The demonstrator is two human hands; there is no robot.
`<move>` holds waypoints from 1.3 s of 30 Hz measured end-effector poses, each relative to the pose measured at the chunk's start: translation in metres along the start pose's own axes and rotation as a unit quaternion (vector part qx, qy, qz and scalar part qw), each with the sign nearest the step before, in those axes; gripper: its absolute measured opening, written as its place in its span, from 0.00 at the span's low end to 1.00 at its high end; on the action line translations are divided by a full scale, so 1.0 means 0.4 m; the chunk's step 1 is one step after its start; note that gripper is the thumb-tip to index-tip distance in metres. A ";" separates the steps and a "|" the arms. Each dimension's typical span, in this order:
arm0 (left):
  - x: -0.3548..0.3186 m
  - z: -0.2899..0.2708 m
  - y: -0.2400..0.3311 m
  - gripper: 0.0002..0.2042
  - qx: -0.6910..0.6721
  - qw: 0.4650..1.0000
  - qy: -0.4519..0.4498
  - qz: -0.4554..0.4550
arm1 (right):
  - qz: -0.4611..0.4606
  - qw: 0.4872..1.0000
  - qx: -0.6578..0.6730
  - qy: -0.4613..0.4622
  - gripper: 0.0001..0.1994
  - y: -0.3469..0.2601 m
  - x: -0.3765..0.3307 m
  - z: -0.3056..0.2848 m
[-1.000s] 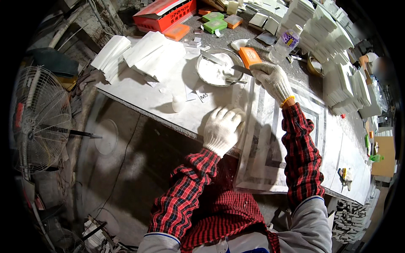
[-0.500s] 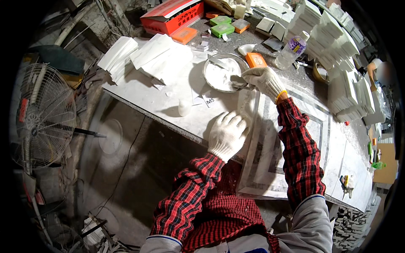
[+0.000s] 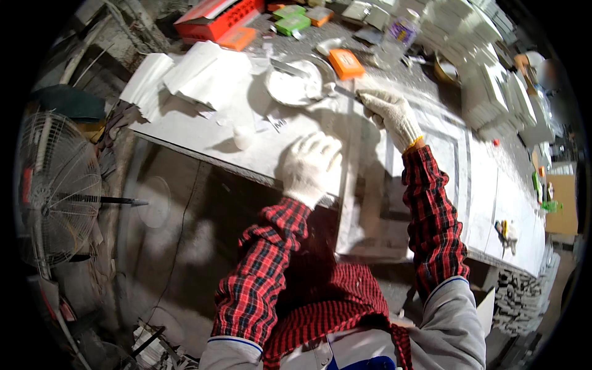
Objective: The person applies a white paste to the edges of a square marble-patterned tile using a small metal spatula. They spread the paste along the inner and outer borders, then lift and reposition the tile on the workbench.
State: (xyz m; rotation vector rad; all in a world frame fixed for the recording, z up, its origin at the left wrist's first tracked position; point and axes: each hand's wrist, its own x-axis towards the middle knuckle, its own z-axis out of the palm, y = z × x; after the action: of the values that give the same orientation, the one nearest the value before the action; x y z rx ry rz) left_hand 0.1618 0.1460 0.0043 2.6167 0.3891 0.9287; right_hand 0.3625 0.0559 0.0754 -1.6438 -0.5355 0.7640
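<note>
My right hand (image 3: 391,117), in a white knit glove, is closed around a narrow metal spatula (image 3: 345,92). The spatula's blade points left, its tip near the rim of a round metal bowl (image 3: 269,94). White paste or powder (image 3: 302,86) fills much of the bowl, and a second flat blade (image 3: 288,68) lies across it. My gloved left hand (image 3: 311,163) rests palm down near the table's front edge, fingers stretched out, holding nothing. Under my right arm lies a rectangular panel (image 3: 364,209) with grey and white border strips. A small white container (image 3: 244,137) stands left of my left hand.
Stacked white slabs stand at the left (image 3: 145,86) and the far right (image 3: 487,92). An orange box (image 3: 346,63), a clear bottle (image 3: 398,40) and a red carton (image 3: 225,21) sit beyond the bowl. A large fan (image 3: 58,191) is on the left, off the table.
The whole view has shifted. My right hand has drawn the spatula back from the bowl, toward the right and nearer. My left hand stays about where it was on the table.
</note>
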 end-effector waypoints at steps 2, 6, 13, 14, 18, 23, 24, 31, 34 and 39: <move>-0.001 0.014 -0.008 0.09 -0.010 1.000 0.016 0.019 | -0.004 1.000 -0.004 0.028 0.13 0.008 -0.052 -0.046; -0.004 0.013 -0.014 0.12 0.028 0.999 0.019 0.035 | -0.005 0.999 -0.010 0.047 0.14 0.014 -0.176 -0.142; -0.001 0.018 -0.009 0.11 -0.003 0.999 0.013 0.033 | 0.093 0.985 -0.110 0.091 0.14 0.074 -0.433 -0.247; -0.001 0.018 -0.004 0.10 0.000 0.999 0.023 0.037 | 0.122 0.982 -0.103 0.100 0.14 0.078 -0.472 -0.244; -0.023 0.030 0.065 0.11 -0.235 0.970 0.031 -0.052 | 0.179 0.981 -0.055 0.057 0.13 0.107 -0.560 -0.240; -0.031 0.022 0.208 0.17 -0.574 0.801 -0.110 -0.128 | 0.217 0.973 -0.067 0.037 0.12 0.094 -0.593 -0.219; -0.030 0.030 0.219 0.19 -0.635 0.749 -0.133 -0.135 | 0.223 0.972 -0.065 0.040 0.12 0.091 -0.595 -0.214; -0.033 0.043 0.230 0.21 -0.666 0.717 -0.141 -0.147 | 0.208 0.973 -0.101 0.025 0.12 0.111 -0.570 -0.205; -0.037 0.051 0.230 0.21 -0.656 0.727 -0.135 -0.148 | 0.206 0.972 -0.114 0.022 0.11 0.114 -0.561 -0.205; -0.039 0.056 0.226 0.20 -0.649 0.734 -0.139 -0.147 | 0.211 0.969 -0.123 0.020 0.12 0.107 -0.555 -0.207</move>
State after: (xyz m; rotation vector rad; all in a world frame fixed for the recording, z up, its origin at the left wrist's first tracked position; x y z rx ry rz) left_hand 0.1774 0.0534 0.0153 1.2748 0.0002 0.3783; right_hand 0.2694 -0.1659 0.0847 -2.0350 -0.2587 1.0018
